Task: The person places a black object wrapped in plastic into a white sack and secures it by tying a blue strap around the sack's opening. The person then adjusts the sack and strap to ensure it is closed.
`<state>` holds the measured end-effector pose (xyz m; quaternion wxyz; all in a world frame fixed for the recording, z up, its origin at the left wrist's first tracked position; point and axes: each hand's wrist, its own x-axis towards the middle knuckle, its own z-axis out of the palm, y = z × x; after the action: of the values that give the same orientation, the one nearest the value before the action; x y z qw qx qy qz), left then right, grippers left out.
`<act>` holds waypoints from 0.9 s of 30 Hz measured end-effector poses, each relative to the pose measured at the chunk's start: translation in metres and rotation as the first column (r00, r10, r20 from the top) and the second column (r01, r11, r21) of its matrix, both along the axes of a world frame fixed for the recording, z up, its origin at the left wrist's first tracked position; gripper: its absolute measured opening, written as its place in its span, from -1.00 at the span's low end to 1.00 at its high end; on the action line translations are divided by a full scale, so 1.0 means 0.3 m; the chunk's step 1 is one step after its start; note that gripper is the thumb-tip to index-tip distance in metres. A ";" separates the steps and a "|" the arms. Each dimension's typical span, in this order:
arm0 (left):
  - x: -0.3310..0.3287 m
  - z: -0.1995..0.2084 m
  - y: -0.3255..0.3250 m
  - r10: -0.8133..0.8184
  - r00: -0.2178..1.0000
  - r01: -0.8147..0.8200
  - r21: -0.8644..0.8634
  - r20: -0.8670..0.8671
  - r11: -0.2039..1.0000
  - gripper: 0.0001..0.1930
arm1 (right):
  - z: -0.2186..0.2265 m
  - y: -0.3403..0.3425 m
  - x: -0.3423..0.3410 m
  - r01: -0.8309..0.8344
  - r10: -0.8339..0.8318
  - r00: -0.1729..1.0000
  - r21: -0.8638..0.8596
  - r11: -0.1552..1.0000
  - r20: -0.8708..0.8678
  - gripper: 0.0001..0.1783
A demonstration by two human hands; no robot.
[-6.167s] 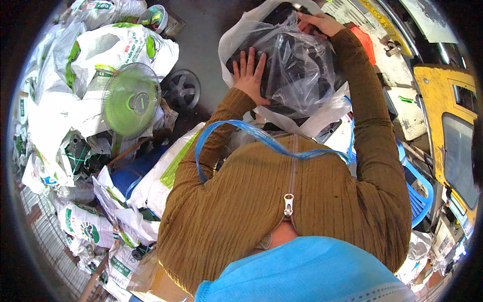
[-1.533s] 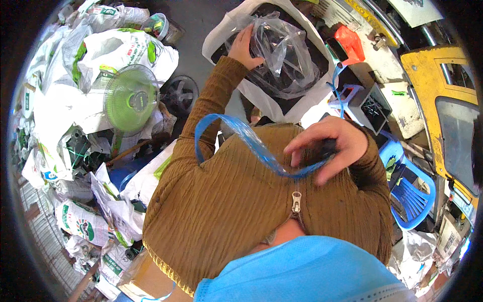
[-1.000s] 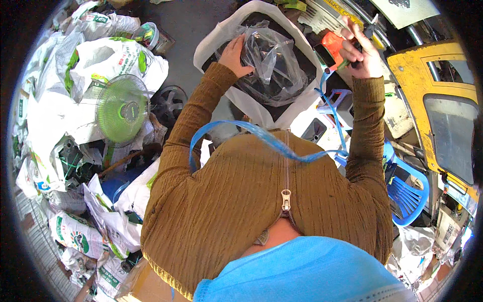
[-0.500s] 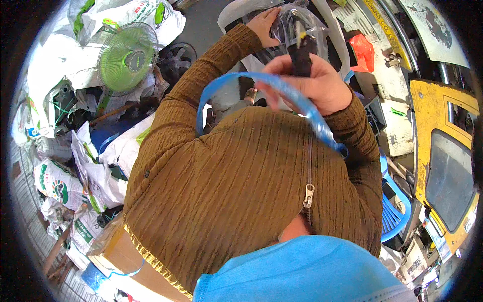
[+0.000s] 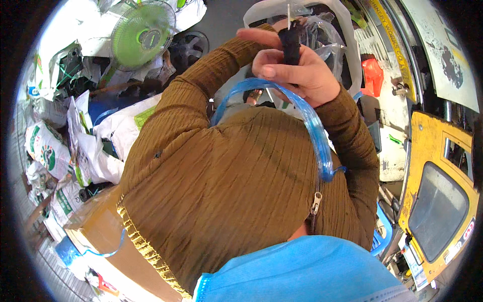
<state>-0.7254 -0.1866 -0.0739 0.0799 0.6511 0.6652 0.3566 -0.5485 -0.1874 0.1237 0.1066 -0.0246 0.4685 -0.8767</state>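
Observation:
My right hand (image 5: 314, 75) is closed around a black-handled tool (image 5: 290, 45), with one finger stretched out to the left. A thin pale tip of the tool points upward; its exact kind is unclear. Below that hand arcs a strip of shiny blue plastic strapping (image 5: 307, 108), across the front of my brown ribbed top. Whether my fingers also hold the strapping does not show. My left arm reaches forward, and my left hand (image 5: 284, 23) is mostly hidden behind the right hand and tool, beside a large white bag (image 5: 354, 55) with clear plastic (image 5: 327, 38) inside.
A green fan (image 5: 143, 38) and a dark wheel (image 5: 190, 49) stand at the left. White sacks (image 5: 48, 148) and a cardboard box (image 5: 103, 216) lie nearer. On the right are a red plastic bag (image 5: 371, 76), a yellow panel (image 5: 420, 146) and a blue chair (image 5: 383, 231).
My right hand has moved slightly up and left with the tool, now covering most of my left hand. The blue strapping has swung lower, its end dropping along my top.

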 end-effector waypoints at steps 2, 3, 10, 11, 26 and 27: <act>0.000 -0.011 0.001 0.016 1.000 -0.016 -0.007 -0.006 1.000 -0.06 | 0.001 -0.006 -0.015 -0.006 0.005 0.999 0.019 1.000 0.045 -0.62; 0.000 -0.016 0.004 0.021 1.000 -0.021 -0.017 -0.008 1.000 -0.05 | -0.001 -0.006 -0.023 -0.019 0.017 0.998 0.025 1.000 0.065 -0.67; 0.004 -0.035 0.027 0.026 0.997 -0.030 -0.058 -0.078 0.998 0.02 | 0.003 -0.030 -0.072 -0.260 0.250 0.965 0.407 0.875 0.079 -0.54; -0.001 -0.038 0.031 0.023 0.993 -0.027 -0.038 -0.114 0.999 0.02 | 0.014 -0.039 -0.078 -0.364 0.349 0.928 0.516 0.775 0.131 -0.55; -0.056 -0.026 0.043 -0.087 0.995 0.080 -0.123 -0.054 0.989 0.00 | -0.030 0.575 0.202 0.515 -0.552 0.298 0.618 -0.594 -0.779 -0.64; -0.052 -0.010 0.037 -0.098 0.995 0.094 -0.133 -0.022 0.987 0.00 | 0.044 0.644 0.288 0.419 -0.459 0.054 0.438 -0.796 -0.887 -0.60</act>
<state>-0.7409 -0.1755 -0.0768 0.1306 0.6806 0.6563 0.2983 -0.4622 0.0057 0.1368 -0.5453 0.3974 0.7365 -0.0481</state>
